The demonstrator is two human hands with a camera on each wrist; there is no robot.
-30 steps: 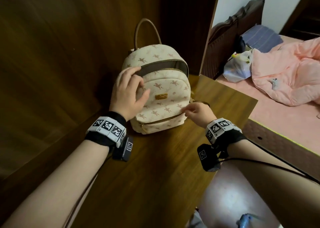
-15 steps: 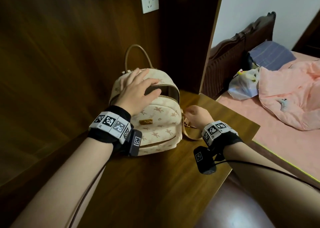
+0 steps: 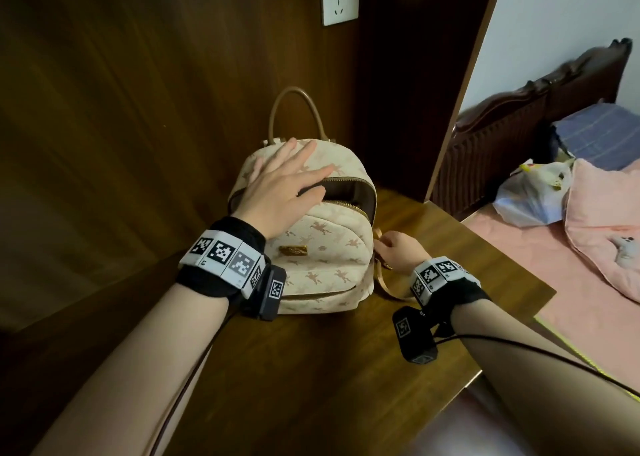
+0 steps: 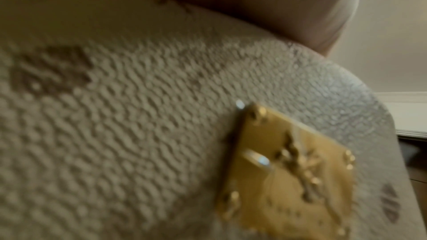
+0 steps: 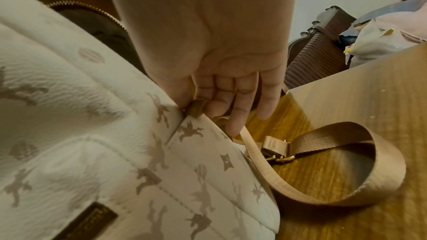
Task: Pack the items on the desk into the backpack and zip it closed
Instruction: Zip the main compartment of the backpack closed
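Although the main zip (image 3: 349, 205) of the backpack (image 3: 322, 247) gapes open across the top, no loose item shows anywhere on the counter (image 3: 311, 369), so the packing half of the task looks finished, or at least nothing is visibly left to put in. The cream, horse-printed bag stands upright near the back corner of the counter, its tan handle (image 3: 296, 109) rising toward the wooden wall and a shoulder strap (image 5: 335, 171) trailing in a loop on the wood at its right side.

The left hand (image 3: 280, 192) lies spread and flat over the top of the bag, fingers straight, steadying it beside the dark opening. The right hand (image 3: 398, 251) sits low at the bag's right side; in the right wrist view its thumb and forefinger pinch a small brown tab (image 5: 196, 108) at the seam where the zip ends, most likely the zip pull, while the other fingers (image 5: 265, 101) hang relaxed.

What remains, by my reading, is the closing: drawing that pull up and over the arch to the far side. What sits inside the bag cannot be seen.
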